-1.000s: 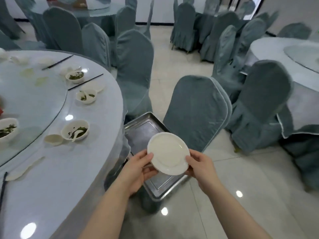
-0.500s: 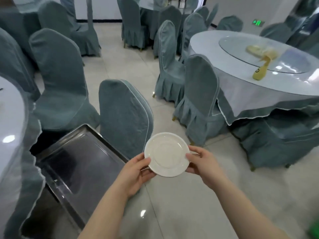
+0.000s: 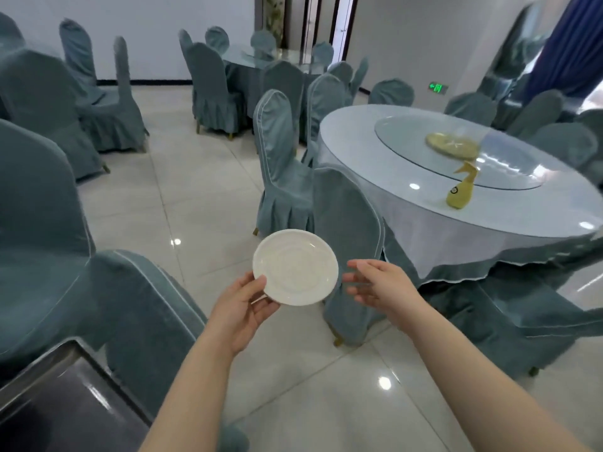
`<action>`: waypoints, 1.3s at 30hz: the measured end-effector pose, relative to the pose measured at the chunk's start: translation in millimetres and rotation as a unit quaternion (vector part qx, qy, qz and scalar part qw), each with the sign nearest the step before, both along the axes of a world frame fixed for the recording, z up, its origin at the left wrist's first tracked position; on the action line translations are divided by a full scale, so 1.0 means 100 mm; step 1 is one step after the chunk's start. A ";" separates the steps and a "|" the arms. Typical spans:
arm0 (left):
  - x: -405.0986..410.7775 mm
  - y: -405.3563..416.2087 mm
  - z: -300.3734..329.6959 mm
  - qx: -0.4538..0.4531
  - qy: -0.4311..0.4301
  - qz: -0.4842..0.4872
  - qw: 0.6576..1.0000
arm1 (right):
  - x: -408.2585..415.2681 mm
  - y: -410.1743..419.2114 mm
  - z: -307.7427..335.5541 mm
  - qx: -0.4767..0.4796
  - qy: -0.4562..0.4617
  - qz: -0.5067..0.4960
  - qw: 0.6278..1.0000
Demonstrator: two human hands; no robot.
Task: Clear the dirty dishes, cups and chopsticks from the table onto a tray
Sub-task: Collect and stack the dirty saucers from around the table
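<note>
1. My left hand point(image 3: 241, 308) held the white plate point(image 3: 295, 267) by its near left rim, thumb on top and fingers curled beneath, with the plate tilted up toward me over the floor, well above and to the right of the tray point(image 3: 65, 399).
2. My right hand point(image 3: 375, 285) hung just beside the plate's right edge, apart from it, fingers loosely spread and gripping nothing.
3. To do this step well, I judged I should level the plate, bring the right hand under the far rim for support, and swing it left and down to the steel tray, setting it flat rather than dropping it, since a one-sided pinch on a smooth rim could slip.
4. The tray showed only as a corner at the lower left; most of it was cut off, so I could not tell what lay in it.
5. The table I was clearing was out of view; only the round table point(image 3: 456, 197) to my right appeared, with a yellow spray bottle point(image 3: 461, 190) standing on it.
6. The fingers under the plate were hidden, and whether the plate carried any residue was hard to make out.
</note>
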State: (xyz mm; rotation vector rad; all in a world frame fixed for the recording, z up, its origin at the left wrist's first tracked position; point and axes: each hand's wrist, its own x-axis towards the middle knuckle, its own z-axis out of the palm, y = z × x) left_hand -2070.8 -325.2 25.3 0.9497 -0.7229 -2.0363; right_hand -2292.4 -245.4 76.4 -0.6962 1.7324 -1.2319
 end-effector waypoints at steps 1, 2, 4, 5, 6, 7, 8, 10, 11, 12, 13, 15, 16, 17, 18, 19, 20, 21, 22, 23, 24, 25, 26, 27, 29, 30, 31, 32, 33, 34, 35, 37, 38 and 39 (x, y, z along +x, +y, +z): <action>-0.08 -0.17 0.05 -0.006 0.005 0.004 1.000 | -0.09 -0.17 0.05 -0.007 0.001 0.004 1.000; -0.13 -0.34 0.08 -0.008 0.008 0.010 1.000 | -0.17 -0.34 0.08 -0.012 0.002 0.007 1.000; -0.20 -0.64 0.13 -0.013 0.005 0.031 0.999 | -0.29 -0.66 0.13 -0.017 0.000 0.014 1.000; -0.22 -0.80 0.14 -0.014 0.003 0.044 0.999 | -0.35 -0.83 0.14 -0.020 -0.004 0.020 1.000; -0.24 -0.96 0.14 -0.013 0.004 0.060 0.998 | -0.41 -1.02 0.14 -0.024 -0.007 0.028 0.999; -0.25 -1.12 0.14 -0.009 0.005 0.079 0.997 | -0.48 -1.22 0.14 -0.025 -0.008 0.039 0.999; -0.25 -1.29 0.13 -0.004 0.005 0.099 0.995 | -0.53 -1.43 0.14 -0.024 -0.009 0.051 0.998; -0.25 -1.62 0.11 -0.005 0.006 0.140 0.990 | -0.63 -1.88 0.15 -0.023 -0.013 0.082 0.996; -0.24 -1.78 0.11 -0.011 0.006 0.159 0.987 | -0.67 -2.13 0.15 -0.024 -0.020 0.099 0.995; -0.22 -1.94 0.12 -0.019 0.007 0.179 0.984 | -0.70 -2.38 0.15 -0.027 -0.028 0.117 0.992; -0.20 -2.08 0.13 -0.026 0.008 0.201 0.979 | -0.72 -2.63 0.16 -0.030 -0.034 0.141 0.989; -0.14 -2.34 0.15 -0.031 0.010 0.253 0.967 | -0.72 -3.14 0.20 -0.035 -0.036 0.194 0.980; -0.10 -2.44 0.18 -0.032 0.010 0.277 0.960 | -0.69 -3.39 0.21 -0.035 -0.039 0.216 0.975; -0.05 -2.53 0.20 -0.031 0.006 0.299 0.954 | -0.64 -3.62 0.22 -0.034 -0.042 0.238 0.970; 0.01 -2.60 0.22 -0.030 0.001 0.322 0.946 | -0.57 -3.84 0.22 -0.034 -0.044 0.265 0.963; 0.09 -2.67 0.24 -0.032 -0.004 0.348 0.937 | -0.46 -4.07 0.23 -0.034 -0.045 0.297 0.953; 0.17 -2.72 0.25 -0.034 -0.006 0.375 0.926 | -0.34 -4.29 0.22 -0.031 -0.045 0.328 0.943; 0.27 -2.76 0.27 -0.035 -0.007 0.403 0.915 | -0.20 -4.49 0.21 -0.028 -0.044 0.356 0.933; 0.37 -2.77 0.29 -0.035 -0.010 0.430 0.902 | -0.04 -4.66 0.20 -0.024 -0.044 0.382 0.923; 0.49 -2.78 0.30 -0.036 -0.015 0.454 0.890 | 0.14 -4.81 0.20 -0.023 -0.045 0.407 0.912; 0.61 -2.78 0.32 -0.036 -0.021 0.478 0.878 | 0.33 -4.95 0.20 -0.022 -0.048 0.431 0.901; 0.74 -2.78 0.33 -0.037 -0.023 0.501 0.864 | 0.53 -5.09 0.20 -0.022 -0.052 0.453 0.890; 0.87 -2.79 0.34 -0.039 -0.023 0.526 0.849 | 0.73 -5.22 0.20 -0.023 -0.055 0.471 0.880; 1.01 -2.81 0.35 -0.040 -0.023 0.550 0.834 | 0.92 -5.34 0.20 -0.025 -0.056 0.489 0.870; 1.30 -2.89 0.33 -0.045 -0.017 0.594 0.803 | 1.32 -5.58 0.20 -0.027 -0.056 0.522 0.851; 1.44 -2.95 0.32 -0.050 -0.009 0.611 0.790 | 1.51 -5.70 0.20 -0.029 -0.055 0.536 0.842; 1.58 -3.01 0.31 -0.054 0.000 0.625 0.779 | 1.71 -5.81 0.20 -0.031 -0.053 0.548 0.834; 1.72 -3.08 0.31 -0.053 0.007 0.636 0.770 | 1.89 -5.92 0.20 -0.028 -0.051 0.557 0.829; 1.86 -3.15 0.31 -0.050 0.013 0.645 0.762 | 2.07 -6.01 0.20 -0.025 -0.049 0.565 0.823; 1.99 -3.21 0.31 -0.047 0.016 0.653 0.755 | 2.24 -6.10 0.21 -0.021 -0.047 0.574 0.817; 2.11 -3.28 0.31 -0.044 0.015 0.660 0.750 | 2.41 -6.19 0.21 -0.020 -0.046 0.583 0.811; 2.35 -3.37 0.33 -0.040 0.011 0.673 0.738 | 2.74 -6.35 0.22 -0.019 -0.048 0.599 0.799; 2.47 -3.38 0.34 -0.036 0.010 0.680 0.732 | 2.90 -6.42 0.21 -0.016 -0.049 0.605 0.794; 2.58 -3.38 0.34 -0.032 0.009 0.687 0.726 | 3.07 -6.47 0.19 -0.010 -0.049 0.613 0.788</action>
